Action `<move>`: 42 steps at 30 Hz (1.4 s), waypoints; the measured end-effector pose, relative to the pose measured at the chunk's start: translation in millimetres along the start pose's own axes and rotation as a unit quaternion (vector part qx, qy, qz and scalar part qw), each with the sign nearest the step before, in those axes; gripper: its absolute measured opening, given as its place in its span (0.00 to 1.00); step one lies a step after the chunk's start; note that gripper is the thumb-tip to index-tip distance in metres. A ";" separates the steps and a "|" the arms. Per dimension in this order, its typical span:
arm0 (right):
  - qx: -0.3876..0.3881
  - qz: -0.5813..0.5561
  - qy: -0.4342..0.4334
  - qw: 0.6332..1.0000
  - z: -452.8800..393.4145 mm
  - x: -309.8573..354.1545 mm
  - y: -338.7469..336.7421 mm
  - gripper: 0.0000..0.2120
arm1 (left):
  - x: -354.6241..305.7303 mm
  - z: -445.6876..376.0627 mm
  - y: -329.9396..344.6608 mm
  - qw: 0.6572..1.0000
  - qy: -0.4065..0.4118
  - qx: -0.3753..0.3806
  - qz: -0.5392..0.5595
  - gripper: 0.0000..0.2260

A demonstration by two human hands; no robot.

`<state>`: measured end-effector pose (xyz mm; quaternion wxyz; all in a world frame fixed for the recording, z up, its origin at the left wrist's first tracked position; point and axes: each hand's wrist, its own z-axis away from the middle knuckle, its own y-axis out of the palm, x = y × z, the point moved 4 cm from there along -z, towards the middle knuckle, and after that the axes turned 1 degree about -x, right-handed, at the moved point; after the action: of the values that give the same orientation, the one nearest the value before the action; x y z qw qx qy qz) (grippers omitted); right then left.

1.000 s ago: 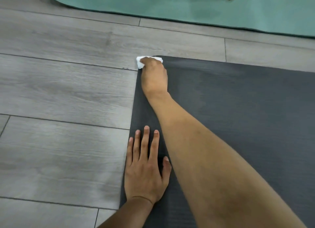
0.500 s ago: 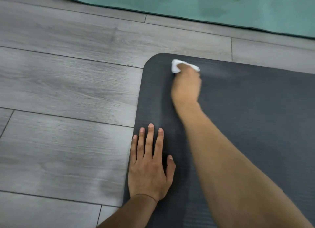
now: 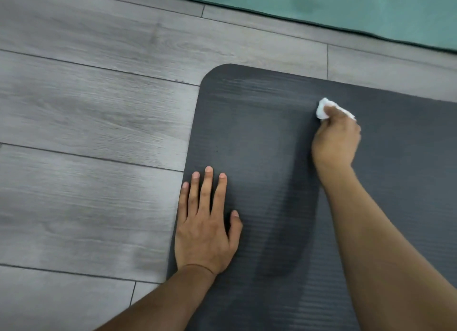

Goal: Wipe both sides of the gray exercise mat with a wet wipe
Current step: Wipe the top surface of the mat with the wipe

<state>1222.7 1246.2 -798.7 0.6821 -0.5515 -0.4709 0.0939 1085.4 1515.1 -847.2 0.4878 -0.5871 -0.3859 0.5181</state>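
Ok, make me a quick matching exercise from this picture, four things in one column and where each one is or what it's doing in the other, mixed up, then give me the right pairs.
Column one:
1. left hand
2. right hand
3. wet wipe
4. teal mat

Column two:
A. bunched up, white, held against the gray mat
B. lies along the far edge of the view, on the wood floor
C. flat, fingers straight, at the gray mat's left edge
D. fingers curled round the wipe

Pairs: 1-C, 2-D, 3-A, 4-B
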 end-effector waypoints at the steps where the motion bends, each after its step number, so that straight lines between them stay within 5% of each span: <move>1: 0.016 -0.006 0.024 1.000 7.6 14.5 12.5 0.11 | -0.2 0.1 -0.3 1.000 -0.001 0.000 0.000 0.31; 3: 0.079 0.003 -0.019 0.997 35.1 61.8 49.1 0.12 | -0.3 -0.8 0.3 1.000 -0.003 0.003 0.005 0.31; 5: 0.170 0.002 -0.164 0.972 82.0 116.6 92.2 0.16 | 2.6 -0.5 3.2 1.000 0.002 0.011 0.000 0.32; 7: 0.195 0.011 -0.299 0.934 117.5 149.1 113.5 0.13 | 4.1 0.5 4.6 1.000 0.013 0.020 -0.016 0.34; 9: 0.181 0.011 -0.346 0.921 111.6 138.8 109.3 0.13 | 2.9 0.6 2.0 1.000 0.006 0.011 -0.004 0.32; 14: 0.049 -0.045 -0.118 0.991 46.7 -13.4 24.2 0.16 | -0.2 -0.4 -2.5 1.000 0.000 -0.002 0.013 0.30; 16: 0.017 -0.030 -0.120 0.992 53.2 -43.1 4.4 0.19 | 0.2 0.0 -2.8 1.000 0.002 0.007 0.019 0.31; 21: 0.012 -0.079 -0.136 0.987 53.0 -42.4 6.6 0.21 | 5.9 13.2 -16.3 0.992 0.041 0.066 0.102 0.32; 24: 0.008 -0.093 -0.143 0.985 47.5 -47.2 7.0 0.22 | 1.4 90.2 -17.5 0.990 0.112 0.075 0.041 0.30; 30: 0.002 -0.044 -0.168 0.985 49.5 -39.4 7.1 0.22 | 8.9 130.9 -4.4 0.994 0.087 0.066 0.000 0.31; 35: 0.026 -0.062 -0.038 0.997 76.7 9.5 19.1 0.18 | 6.2 133.8 -6.3 0.993 0.086 0.075 0.004 0.31; 39: 0.140 -0.069 -0.248 0.956 160.0 112.5 92.7 0.14 | 9.5 133.2 -4.5 0.993 0.084 0.077 0.022 0.30; 42: 0.184 -0.017 -0.324 0.928 168.2 130.2 112.1 0.14 | 9.0 133.7 -5.4 0.992 0.090 0.078 0.028 0.30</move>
<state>1211.1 1484.1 -831.5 0.5836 -0.3478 -0.6497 0.3411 955.5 1548.1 -842.3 0.5500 -0.6022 -0.2821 0.5051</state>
